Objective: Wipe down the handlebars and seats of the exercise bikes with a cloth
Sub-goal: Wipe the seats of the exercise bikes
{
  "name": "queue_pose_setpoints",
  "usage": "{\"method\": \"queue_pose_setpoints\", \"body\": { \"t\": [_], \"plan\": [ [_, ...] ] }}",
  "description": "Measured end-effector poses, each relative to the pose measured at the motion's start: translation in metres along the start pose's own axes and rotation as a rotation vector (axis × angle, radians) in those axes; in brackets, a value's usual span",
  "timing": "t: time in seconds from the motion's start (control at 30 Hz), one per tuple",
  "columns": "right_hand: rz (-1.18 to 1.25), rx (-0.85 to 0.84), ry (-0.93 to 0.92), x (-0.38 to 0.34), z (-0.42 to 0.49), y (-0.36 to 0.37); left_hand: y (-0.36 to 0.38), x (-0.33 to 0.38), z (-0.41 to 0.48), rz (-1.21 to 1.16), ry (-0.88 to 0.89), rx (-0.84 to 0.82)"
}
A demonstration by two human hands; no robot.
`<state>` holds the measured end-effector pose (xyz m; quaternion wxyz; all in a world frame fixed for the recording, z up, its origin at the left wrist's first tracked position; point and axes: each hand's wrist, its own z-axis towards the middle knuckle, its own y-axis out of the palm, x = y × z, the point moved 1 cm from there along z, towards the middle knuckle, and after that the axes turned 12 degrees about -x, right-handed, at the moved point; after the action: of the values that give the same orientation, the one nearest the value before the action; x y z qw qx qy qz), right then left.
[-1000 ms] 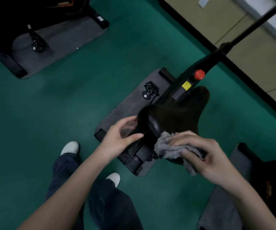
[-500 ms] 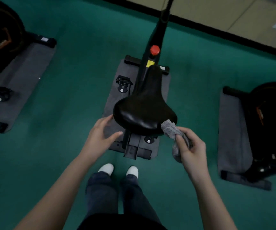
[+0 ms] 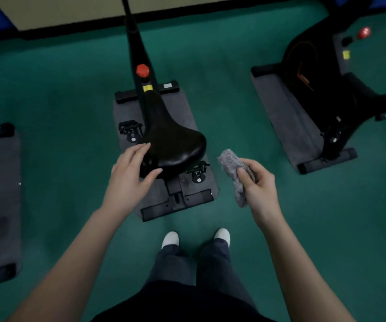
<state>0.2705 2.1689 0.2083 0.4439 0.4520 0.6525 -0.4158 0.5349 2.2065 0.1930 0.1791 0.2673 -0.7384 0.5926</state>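
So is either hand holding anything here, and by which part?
The right hand pinches the grey cloth around its middle, both ends free. The left hand holds nothing; it rests open against the seat edge.

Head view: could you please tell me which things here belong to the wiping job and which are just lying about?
Job in hand:
glossy black bike seat, touched by the left hand
fluffy grey cloth, gripped by the right hand
black exercise bike at right

Lying about:
grey floor mat
red round knob
black pedal
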Motion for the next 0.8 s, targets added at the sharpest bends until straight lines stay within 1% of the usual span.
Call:
{"method": "queue_pose_setpoints", "body": {
  "t": [0.1,0.17,0.27,0.4,0.5,0.63,0.8],
  "plan": [
    [0.068,0.036,0.026,0.004,-0.015,-0.023,0.011,0.036,0.01,0.11,0.081,-0.056],
    [0.042,0.061,0.053,0.011,-0.022,-0.046,0.028,0.065,0.015,0.146,0.127,-0.108],
    [0.05,0.086,0.107,0.027,-0.033,-0.089,0.068,0.115,0.018,0.197,0.189,-0.213],
    [0.07,0.173,0.162,0.049,-0.054,-0.163,0.13,0.186,0.02,0.283,0.274,-0.335],
    [0.114,0.261,0.183,0.062,-0.076,-0.228,0.166,0.24,0.026,0.315,0.298,-0.369],
    [0.177,0.373,0.2,0.075,-0.104,-0.308,0.203,0.307,0.035,0.33,0.345,-0.373],
    [0.231,0.505,0.166,0.08,-0.124,-0.377,0.237,0.374,0.049,0.327,0.401,-0.384]
  ]
}}
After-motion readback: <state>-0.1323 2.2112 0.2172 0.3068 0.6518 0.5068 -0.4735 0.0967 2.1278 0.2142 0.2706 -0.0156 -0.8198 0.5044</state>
